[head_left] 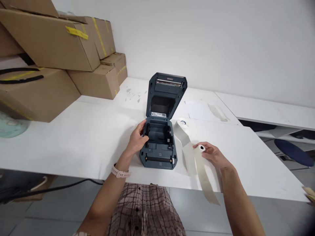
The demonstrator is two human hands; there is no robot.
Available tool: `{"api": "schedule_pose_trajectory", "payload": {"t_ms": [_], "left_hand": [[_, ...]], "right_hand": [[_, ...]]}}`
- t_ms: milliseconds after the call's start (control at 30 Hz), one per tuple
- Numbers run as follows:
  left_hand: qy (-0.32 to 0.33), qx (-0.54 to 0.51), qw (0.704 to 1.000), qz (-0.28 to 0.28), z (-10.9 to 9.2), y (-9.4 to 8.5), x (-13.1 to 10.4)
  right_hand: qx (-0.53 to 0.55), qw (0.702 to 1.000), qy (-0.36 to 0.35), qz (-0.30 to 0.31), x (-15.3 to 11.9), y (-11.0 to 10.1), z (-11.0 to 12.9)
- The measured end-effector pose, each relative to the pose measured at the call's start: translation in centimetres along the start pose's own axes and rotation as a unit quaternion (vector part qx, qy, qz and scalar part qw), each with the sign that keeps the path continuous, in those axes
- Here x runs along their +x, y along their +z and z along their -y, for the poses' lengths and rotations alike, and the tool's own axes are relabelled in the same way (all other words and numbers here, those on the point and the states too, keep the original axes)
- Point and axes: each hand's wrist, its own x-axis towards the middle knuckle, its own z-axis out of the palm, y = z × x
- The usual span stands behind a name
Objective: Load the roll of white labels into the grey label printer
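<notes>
A dark grey label printer (157, 147) stands on the white table with its lid (167, 93) raised and its inner bay bare. My left hand (138, 139) grips the printer's left side, thumb over the rim. To the right of the printer, my right hand (211, 154) holds a small white paper roll (201, 148), its fingers round the roll's right and back. A strip (205, 180) hangs from this roll over the table's front edge. Behind it lies another roll (182, 123), with a wide strip (187, 150) running towards the front.
Cardboard boxes (61, 46) are stacked at the back left, beside a pale green object (12, 126) at the left edge. Paper sheets (199, 109) lie behind the rolls. A blue stool seat (294, 152) shows at the far right. A black cable (64, 186) runs below the table (61, 144).
</notes>
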Motion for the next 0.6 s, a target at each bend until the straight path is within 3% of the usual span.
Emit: {"api": "schedule_pose_trajectory", "payload": {"t_ms": [133,333,500,600], "left_hand": [[-0.008,-0.016,1.0,-0.001,0.0,-0.1,0.1],[-0.023,-0.021,1.0,-0.005,-0.1,0.1,0.0],[-0.026,-0.02,0.999,-0.012,0.1,0.1,0.0],[-0.03,-0.019,0.999,-0.009,-0.2,0.1,-0.1]], "right_hand": [[-0.01,0.998,0.006,0.067,1.3,0.0,0.5],[0.03,0.999,-0.045,0.008,5.7,-2.5,2.1],[-0.03,0.996,-0.009,0.078,11.9,0.0,4.3],[-0.067,0.994,-0.016,0.089,14.1,2.1,5.0]]}}
